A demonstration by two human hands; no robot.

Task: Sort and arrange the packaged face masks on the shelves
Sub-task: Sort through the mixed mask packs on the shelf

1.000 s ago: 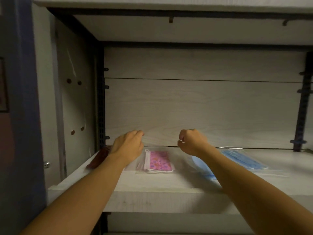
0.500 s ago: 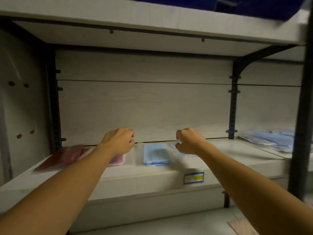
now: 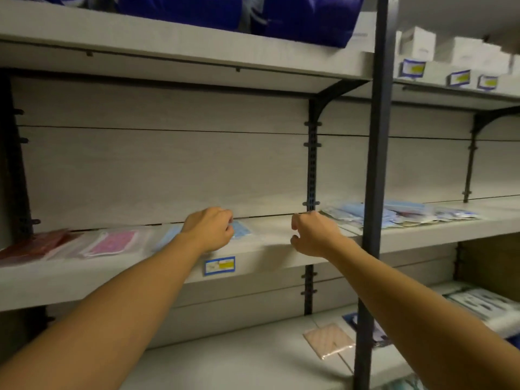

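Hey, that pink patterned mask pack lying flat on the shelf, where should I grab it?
The pink mask pack lies flat in a clear sleeve, so probably pinch its front edge, nearest the shelf lip, coming from the front with fingers sliding under the bare plastic margin. The left hand is nearer.

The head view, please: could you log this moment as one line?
left hand: over blue mask | right hand: empty, curled | pink mask: flat on shelf

Blue bags and white boxes sit on top shelves, behind a dark post.
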